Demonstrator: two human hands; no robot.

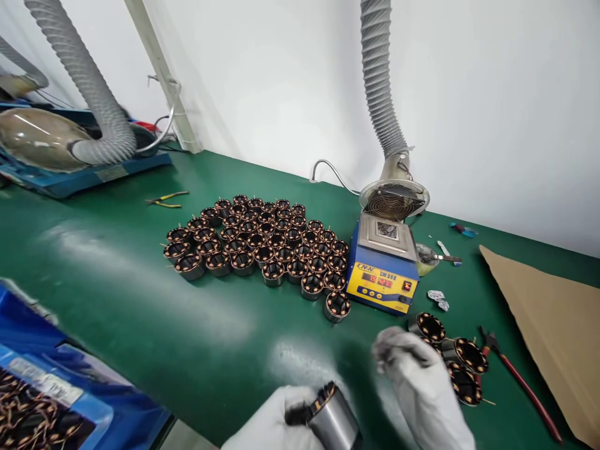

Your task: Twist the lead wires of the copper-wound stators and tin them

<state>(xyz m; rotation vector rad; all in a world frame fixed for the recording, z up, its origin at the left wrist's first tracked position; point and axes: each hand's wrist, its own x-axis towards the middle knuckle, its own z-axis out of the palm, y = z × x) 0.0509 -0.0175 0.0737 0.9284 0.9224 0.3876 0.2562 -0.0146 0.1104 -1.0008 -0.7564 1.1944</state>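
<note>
My left hand [276, 422], in a white glove with a dark thumb tip, grips a motor stator [336, 422] at the bottom of the view. The stator lies tilted, its smooth grey metal side facing right and its copper windings at the upper left end. To its right, my right hand [419, 381] is raised in a white glove with darkened fingertips, apart from the stator. Its fingers are bent and pressed together, a little blurred; whatever they may hold is hidden. Just beyond that hand sit several more stators [470, 355], partly covered by it.
Rows of stators [274, 240] stand mid-table. A blue and yellow solder pot [382, 272] sits under an extraction hose [379, 75]. Red-handled cutters [527, 387] and cardboard [548, 331] lie right. Yellow-handled pliers [167, 199] lie back left; a blue bin [89, 400] is front left.
</note>
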